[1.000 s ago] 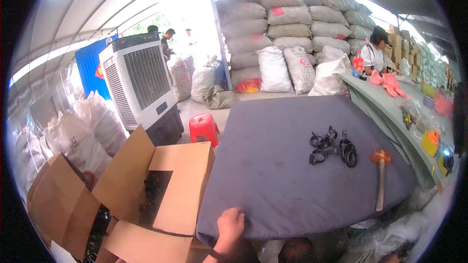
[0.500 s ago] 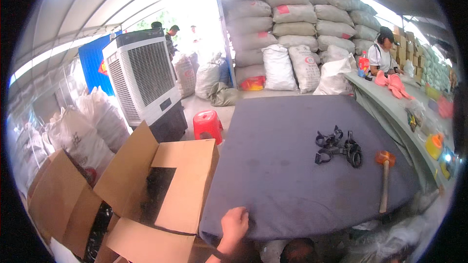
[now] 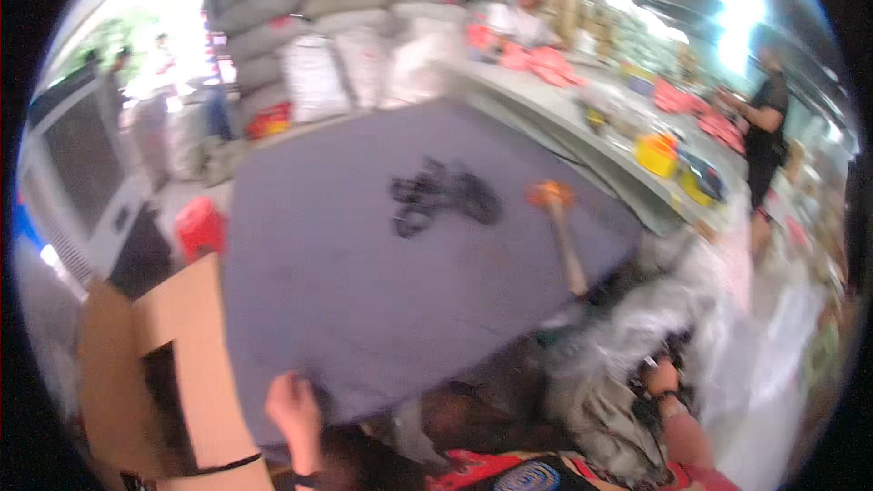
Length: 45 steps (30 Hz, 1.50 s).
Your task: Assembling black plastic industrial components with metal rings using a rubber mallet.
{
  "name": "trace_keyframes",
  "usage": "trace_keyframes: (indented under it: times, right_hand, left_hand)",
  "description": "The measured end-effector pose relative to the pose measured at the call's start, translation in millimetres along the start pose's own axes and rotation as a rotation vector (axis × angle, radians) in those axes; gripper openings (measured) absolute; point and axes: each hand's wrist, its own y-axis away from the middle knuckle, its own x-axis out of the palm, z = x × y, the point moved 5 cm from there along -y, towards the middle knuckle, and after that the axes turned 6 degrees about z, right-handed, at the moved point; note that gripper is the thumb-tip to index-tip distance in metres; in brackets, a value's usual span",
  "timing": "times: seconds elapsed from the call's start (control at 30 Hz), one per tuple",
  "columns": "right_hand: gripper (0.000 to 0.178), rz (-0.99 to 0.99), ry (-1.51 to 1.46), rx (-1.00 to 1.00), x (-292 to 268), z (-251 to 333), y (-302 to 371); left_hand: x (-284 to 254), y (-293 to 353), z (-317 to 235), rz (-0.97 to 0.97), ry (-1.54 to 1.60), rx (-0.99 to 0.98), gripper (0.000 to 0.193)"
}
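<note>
At the near left edge of the cloth-covered table, my left hand rests with its fingers curled in; I see nothing in it. To the lower right, my right hand reaches among black pieces in an opened bag beside the table. Its fingers are blurred and partly hidden, so its grip is unclear. A cluster of black strap-like loops lies on the cloth. Right of it is a mallet with an orange head and wooden handle.
An open cardboard box stands at the left, near a red stool and an air cooler. Stacked sacks line the back. Along a side counter, one person works; another stands farther right.
The view has swung right, and the picture is blurred. My right hand now shows in the bag; it was out of view before. The left hand stays at the table's edge.
</note>
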Motion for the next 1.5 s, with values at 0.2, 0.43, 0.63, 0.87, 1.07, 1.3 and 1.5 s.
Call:
trace_keyframes:
  times: [0.2,0.43,0.63,0.87,1.07,1.3,1.5]
  right_hand:
    - [0.039,-0.159,-0.132,0.024,-48.0,3.3,36.2]
    - [0.034,-0.246,-0.21,0.048,-130.7,-17.7,55.1]
    - [0.035,-0.089,-0.525,-0.228,-189.8,40.5,73.4]
    - [0.035,-0.181,-0.509,-0.772,-224.6,223.0,85.6]
    - [0.032,0.007,-0.287,-0.836,-186.2,364.4,35.7]
    - [0.058,0.064,-0.131,-0.833,-164.4,446.8,-4.2]
    - [0.101,0.221,-0.099,-0.89,-149.7,454.2,-24.0]
  left_hand:
    - [24.5,-12.8,1.9,0.057,0.114,0.057,0.016]
    - [29.8,-7.9,10.3,0.081,0.105,0.032,0.018]
    - [22.0,-9.2,20.0,0.105,0.092,0.045,0.018]
    - [18.8,-6.7,3.6,0.022,0.033,0.092,0.012]
    - [20.9,-5.9,-6.4,0.017,0.042,0.089,0.013]
    - [15.3,-5.3,-4.0,0.0,0.04,0.029,0.013]
    - [16.6,-6.5,-4.2,-0.034,0.01,0.065,0.011]
